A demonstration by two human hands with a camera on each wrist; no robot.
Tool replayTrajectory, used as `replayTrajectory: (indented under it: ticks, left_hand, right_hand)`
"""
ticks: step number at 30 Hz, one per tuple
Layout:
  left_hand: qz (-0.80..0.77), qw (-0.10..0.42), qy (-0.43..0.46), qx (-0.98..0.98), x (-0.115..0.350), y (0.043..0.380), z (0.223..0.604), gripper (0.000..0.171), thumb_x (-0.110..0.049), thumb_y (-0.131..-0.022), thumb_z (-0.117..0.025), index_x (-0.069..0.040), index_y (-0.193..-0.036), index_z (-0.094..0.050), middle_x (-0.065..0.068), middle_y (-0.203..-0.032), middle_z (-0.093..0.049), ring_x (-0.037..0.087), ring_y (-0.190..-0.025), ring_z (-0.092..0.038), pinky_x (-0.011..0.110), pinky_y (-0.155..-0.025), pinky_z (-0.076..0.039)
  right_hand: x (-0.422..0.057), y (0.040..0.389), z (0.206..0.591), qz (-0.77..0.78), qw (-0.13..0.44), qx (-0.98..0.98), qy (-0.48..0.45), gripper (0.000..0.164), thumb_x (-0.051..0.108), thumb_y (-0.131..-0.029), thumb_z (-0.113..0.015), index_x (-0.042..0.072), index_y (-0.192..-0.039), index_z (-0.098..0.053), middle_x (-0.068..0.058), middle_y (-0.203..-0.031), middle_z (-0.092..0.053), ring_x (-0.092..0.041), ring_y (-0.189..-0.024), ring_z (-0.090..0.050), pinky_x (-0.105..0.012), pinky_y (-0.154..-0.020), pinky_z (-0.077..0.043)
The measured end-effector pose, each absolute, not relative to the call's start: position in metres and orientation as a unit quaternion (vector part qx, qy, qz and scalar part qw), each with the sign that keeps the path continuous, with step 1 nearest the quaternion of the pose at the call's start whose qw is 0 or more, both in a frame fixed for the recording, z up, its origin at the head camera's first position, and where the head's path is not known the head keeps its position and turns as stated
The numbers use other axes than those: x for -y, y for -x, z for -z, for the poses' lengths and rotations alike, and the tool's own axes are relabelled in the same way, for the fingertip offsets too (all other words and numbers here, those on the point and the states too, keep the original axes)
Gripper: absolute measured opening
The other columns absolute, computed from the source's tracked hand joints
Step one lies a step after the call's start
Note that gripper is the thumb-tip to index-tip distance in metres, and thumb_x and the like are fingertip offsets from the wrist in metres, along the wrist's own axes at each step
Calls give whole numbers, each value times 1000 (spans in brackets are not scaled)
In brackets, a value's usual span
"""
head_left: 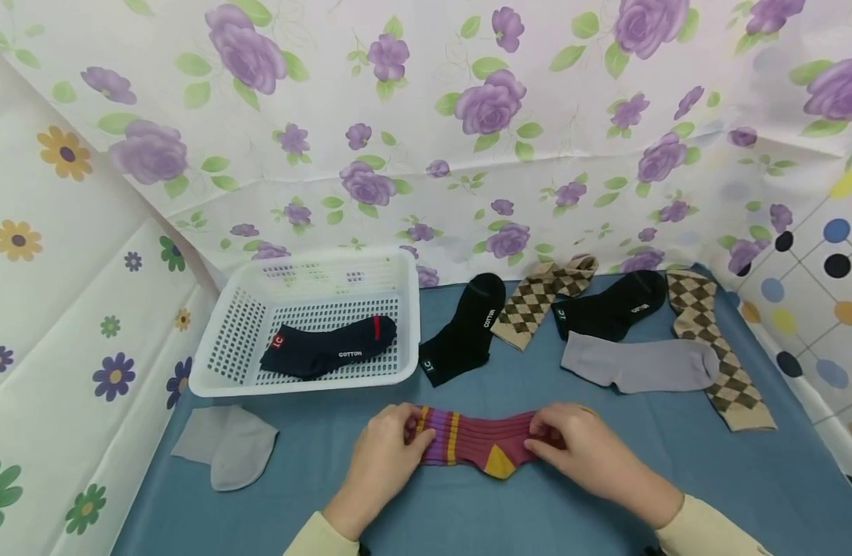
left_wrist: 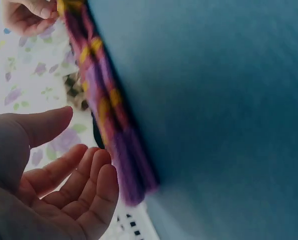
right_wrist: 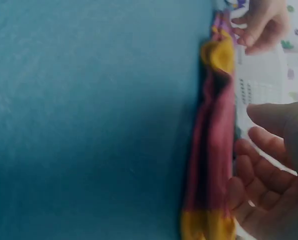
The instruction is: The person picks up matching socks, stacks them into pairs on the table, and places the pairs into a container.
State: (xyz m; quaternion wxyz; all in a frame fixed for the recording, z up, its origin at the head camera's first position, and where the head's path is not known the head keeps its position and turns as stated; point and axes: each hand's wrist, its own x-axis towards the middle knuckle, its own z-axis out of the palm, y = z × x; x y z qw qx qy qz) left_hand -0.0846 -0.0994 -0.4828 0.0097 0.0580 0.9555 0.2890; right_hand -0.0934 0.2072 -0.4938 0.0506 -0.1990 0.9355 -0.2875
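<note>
A maroon pair of socks (head_left: 477,440), one laid on the other, lies flat at the front middle of the blue cloth. Purple and yellow stripes mark the cuff, and the heel is yellow. At the cuff end is my left hand (head_left: 391,452); the left wrist view shows its thumb apart from loosely bent fingers (left_wrist: 101,185) beside the socks (left_wrist: 134,165). My right hand (head_left: 585,448) is over the toe end and hides it in the head view. From the right wrist, its relaxed fingers (right_wrist: 248,170) border the socks (right_wrist: 218,135), nothing between thumb and fingers.
A white plastic basket (head_left: 412,324) at the back left holds a navy sock (head_left: 328,347). Left front lies a folded grey sock (head_left: 234,448). Black socks (head_left: 467,328), argyle socks (head_left: 533,305) and a lavender-grey sock (head_left: 637,363) spread across the back right. Floral sheets (head_left: 426,154) hang behind.
</note>
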Motion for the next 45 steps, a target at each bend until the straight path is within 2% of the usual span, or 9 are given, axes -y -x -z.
replayTrajectory:
  ticks: [5, 13, 19, 24, 28, 32, 39, 42, 45]
  left_hand:
    - [-265, 45, -67, -961, 95, 87, 494, 29, -44, -81, -70, -18, -89, -59, -6, -78, -50, 8, -67, -46, 25, -59, -41]
    - [-245, 62, -64, -965, 98, 92, 501, 36, -45, -72, -76, -19, -85, -54, -6, -77, -48, 10, -68, -45, 28, -61, -42]
    - [-243, 80, -64, -965, 100, 96, 500, 37, -46, -72, -76, -19, -83, -54, -5, -77, -48, 11, -68, -45, 30, -61, -41]
    - [-225, 54, -94, -968, 94, 91, 494, 31, -46, -77, -72, -21, -87, -59, -8, -77, -50, 7, -67, -45, 26, -58, -41]
    - [-232, 33, -131, -963, 80, 89, 490, 27, -49, -80, -68, -24, -83, -58, -12, -72, -48, 5, -62, -44, 24, -52, -39]
    - [-215, 45, -140, -966, 68, 92, 493, 36, -58, -79, -64, -23, -81, -56, -11, -70, -46, 7, -61, -43, 26, -50, -38]
    - [-167, 63, -120, -977, 66, 94, 500, 58, -68, -68, -67, -17, -94, -60, -2, -90, -55, 14, -81, -49, 37, -64, -46]
    - [-175, 82, -113, -975, 68, 97, 501, 56, -70, -66, -67, -20, -91, -57, -3, -89, -53, 15, -81, -47, 37, -63, -44]
    - [-190, 104, -104, -971, 71, 100, 502, 56, -72, -63, -67, -23, -83, -52, -5, -81, -48, 14, -75, -44, 36, -59, -39]
  right_hand:
    - [-204, 94, 508, 258, 86, -945, 182, 18, 47, -83, -66, 33, -82, -54, 18, -76, -47, -4, -68, -47, -22, -58, -41]
    - [-209, 97, 517, 255, 73, -952, 154, 26, 44, -77, -73, 28, -79, -53, 11, -76, -47, -7, -68, -44, -24, -58, -39]
    - [-213, 100, 519, 264, 66, -949, 160, 28, 46, -75, -74, 27, -76, -53, 9, -73, -47, -8, -65, -42, -25, -55, -38]
    - [-212, 100, 516, 276, 75, -944, 165, 24, 44, -78, -72, 29, -78, -54, 11, -73, -49, -8, -64, -44, -25, -55, -40]
    - [-205, 99, 511, 283, 86, -942, 160, 22, 48, -80, -69, 32, -79, -54, 12, -73, -50, -6, -64, -45, -24, -54, -41]
    - [-195, 99, 509, 267, 95, -947, 149, 31, 58, -76, -67, 31, -78, -54, 10, -74, -49, -6, -64, -44, -24, -53, -40]
    - [-189, 98, 512, 212, 92, -963, 138, 49, 73, -65, -65, 28, -78, -50, 6, -77, -45, -9, -70, -41, -25, -54, -38]
    - [-192, 98, 514, 198, 78, -967, 138, 49, 73, -65, -65, 28, -77, -49, 6, -78, -44, -10, -71, -41, -26, -54, -37]
    - [-198, 99, 516, 188, 58, -970, 142, 48, 72, -68, -64, 28, -76, -48, 6, -75, -41, -11, -69, -39, -27, -52, -36]
